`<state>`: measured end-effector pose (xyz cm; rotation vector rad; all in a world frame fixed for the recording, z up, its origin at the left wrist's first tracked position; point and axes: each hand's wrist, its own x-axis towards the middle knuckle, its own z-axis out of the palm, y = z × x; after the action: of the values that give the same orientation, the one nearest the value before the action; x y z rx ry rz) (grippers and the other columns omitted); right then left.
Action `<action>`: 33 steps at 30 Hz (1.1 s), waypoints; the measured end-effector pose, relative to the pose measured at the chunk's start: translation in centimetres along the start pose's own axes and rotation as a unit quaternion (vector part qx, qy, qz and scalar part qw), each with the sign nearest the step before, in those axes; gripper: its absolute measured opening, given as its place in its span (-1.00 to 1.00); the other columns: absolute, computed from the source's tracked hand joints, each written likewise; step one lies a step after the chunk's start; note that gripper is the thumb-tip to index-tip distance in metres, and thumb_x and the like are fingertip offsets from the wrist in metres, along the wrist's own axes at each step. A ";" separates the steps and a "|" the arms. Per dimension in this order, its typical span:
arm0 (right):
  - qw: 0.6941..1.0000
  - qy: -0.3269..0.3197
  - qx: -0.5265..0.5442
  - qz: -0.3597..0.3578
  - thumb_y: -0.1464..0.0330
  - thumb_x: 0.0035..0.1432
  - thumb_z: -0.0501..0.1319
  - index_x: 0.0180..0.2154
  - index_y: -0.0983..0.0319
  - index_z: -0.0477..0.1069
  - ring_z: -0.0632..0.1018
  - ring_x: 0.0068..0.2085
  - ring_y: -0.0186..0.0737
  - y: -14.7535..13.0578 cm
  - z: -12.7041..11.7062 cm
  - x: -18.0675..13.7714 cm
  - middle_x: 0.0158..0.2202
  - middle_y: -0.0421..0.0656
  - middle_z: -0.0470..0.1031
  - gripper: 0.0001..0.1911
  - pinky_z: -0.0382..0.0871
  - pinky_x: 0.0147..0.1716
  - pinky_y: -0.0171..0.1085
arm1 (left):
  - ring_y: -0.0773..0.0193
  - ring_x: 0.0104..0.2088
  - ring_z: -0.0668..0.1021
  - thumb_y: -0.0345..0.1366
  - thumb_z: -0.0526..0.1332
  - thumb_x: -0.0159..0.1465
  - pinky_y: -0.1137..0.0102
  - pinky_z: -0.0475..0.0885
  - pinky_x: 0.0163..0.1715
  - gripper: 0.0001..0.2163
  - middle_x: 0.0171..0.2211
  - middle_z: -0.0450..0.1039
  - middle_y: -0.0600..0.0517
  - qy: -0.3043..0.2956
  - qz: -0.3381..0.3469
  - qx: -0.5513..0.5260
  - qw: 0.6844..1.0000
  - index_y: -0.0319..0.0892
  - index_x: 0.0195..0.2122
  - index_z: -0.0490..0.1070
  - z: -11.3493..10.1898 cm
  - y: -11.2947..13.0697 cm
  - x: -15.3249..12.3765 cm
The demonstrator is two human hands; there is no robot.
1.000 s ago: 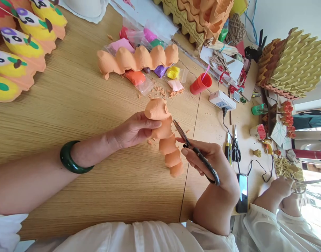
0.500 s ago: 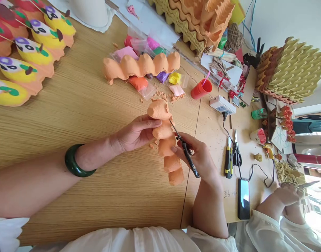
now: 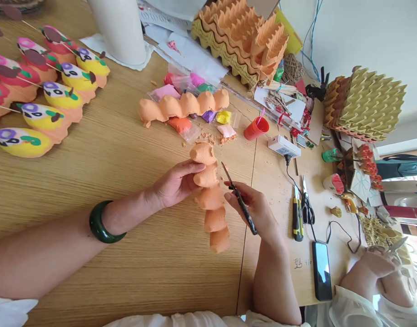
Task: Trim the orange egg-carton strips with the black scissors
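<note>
My left hand (image 3: 176,184) pinches an orange strip of egg carton (image 3: 211,197) near its far end, thumb on top of a cup. The strip hangs over the wooden table, its row of bumps running toward me. In my right hand (image 3: 254,209) is a pair of black-handled scissors (image 3: 240,200), its blades pointing away to the upper left. The blade tips are just right of the strip, with a small gap between them. Beyond the strip, a second orange egg carton strip (image 3: 184,105) lies across bags of coloured clay (image 3: 181,125).
Painted carton pieces (image 3: 45,111) stand at left near a white cylinder (image 3: 120,32). A red cup (image 3: 256,128), a power strip (image 3: 284,146), a utility knife (image 3: 297,215), other scissors (image 3: 307,204) and a phone (image 3: 321,270) lie right. A co-worker's hands (image 3: 382,263) are at far right.
The scissors have come away from the edge of the egg carton strip, leaving a gap. The camera view has shifted, so the table things appear slightly lower and further left on the right side.
</note>
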<state>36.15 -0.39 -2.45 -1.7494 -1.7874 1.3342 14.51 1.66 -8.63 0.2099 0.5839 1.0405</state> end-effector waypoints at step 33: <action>0.999 -0.015 0.047 0.012 0.05 0.13 0.34 -0.13 0.31 0.54 0.21 -0.48 -0.39 -1.0 -0.9 0.4 -0.52 -0.32 0.23 -0.53 0.12 -0.47 -0.30 | 0.17 -0.36 0.48 -0.19 0.47 0.07 0.29 0.34 -0.34 -0.86 -0.41 0.54 0.07 0.052 0.035 0.082 0.995 -0.01 -0.35 0.59 0.4 0.1 -0.1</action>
<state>36.13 0.47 -1.36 -1.7158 -1.6947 1.4376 14.58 1.66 -8.17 0.3233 0.7623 1.0772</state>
